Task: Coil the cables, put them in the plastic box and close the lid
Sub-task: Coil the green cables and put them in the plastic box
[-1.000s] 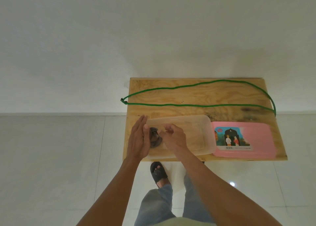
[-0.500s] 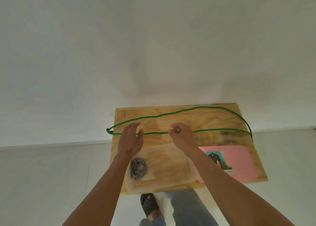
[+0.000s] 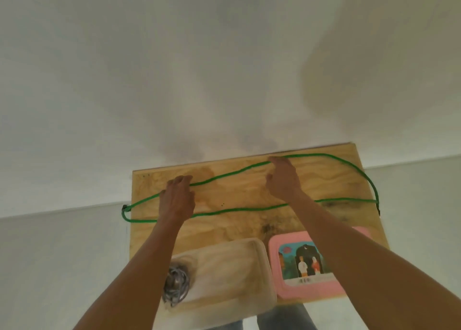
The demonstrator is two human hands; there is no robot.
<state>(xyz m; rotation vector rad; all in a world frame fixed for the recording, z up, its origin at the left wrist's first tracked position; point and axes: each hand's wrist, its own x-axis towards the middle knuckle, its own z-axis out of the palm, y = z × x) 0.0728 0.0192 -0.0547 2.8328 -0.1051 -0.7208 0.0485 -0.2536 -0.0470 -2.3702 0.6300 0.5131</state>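
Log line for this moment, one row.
left hand on green cable | right hand on same far strand | grey coil in box | lid off

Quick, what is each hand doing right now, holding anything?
Left hand: fingers curled onto the green cable; a firm hold cannot be told.
Right hand: fingertips on the same cable's far strand, not clearly closed.

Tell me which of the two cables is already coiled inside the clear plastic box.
The grey cable, bundled at the left end of the clear plastic box. The green cable lies stretched in a long loop across the wooden table.
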